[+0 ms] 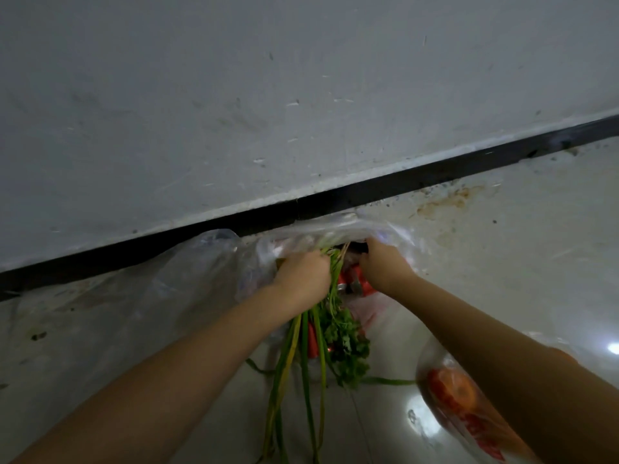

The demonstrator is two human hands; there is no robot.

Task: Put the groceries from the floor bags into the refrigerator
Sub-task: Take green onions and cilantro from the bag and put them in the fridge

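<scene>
You're at the unpacking step: both hands are in the mouth of the clear plastic bag (201,272) lying on the floor by the wall. No fridge in view, so nothing from this bag is stowed yet, by my read.

Your left hand (303,274) is clamped around the root end of a bunch of greens (335,333), with long scallion-type stalks (284,380) and leafy coriander-type sprigs (351,343) trailing toward you. Your right hand (382,266) is curled closed at the bag rim; it seems to pinch the film to hold the mouth open, but the fingers are hidden, so you can't tell exactly what it grips.

Red packaged items (351,283) sit inside the bag between your hands; labels unreadable. A second bag (469,406), clear with red print and something orange inside, lies under your right forearm.

Next move, likely: draw the greens clear of the bag while the right hand keeps the mouth open, then carry them to the fridge. Lift from the roots and keep the stalks bundled.

Materials: the bag is thin, crinkly, glossy film and will cling and collapse. Stalks are long, limp, some yellowing; leaves are frilly and fragile. Floor tile (502,249) is smooth, shiny and stained. Wall (301,78) is matte, scuffed, with a black baseboard (368,192).
</scene>
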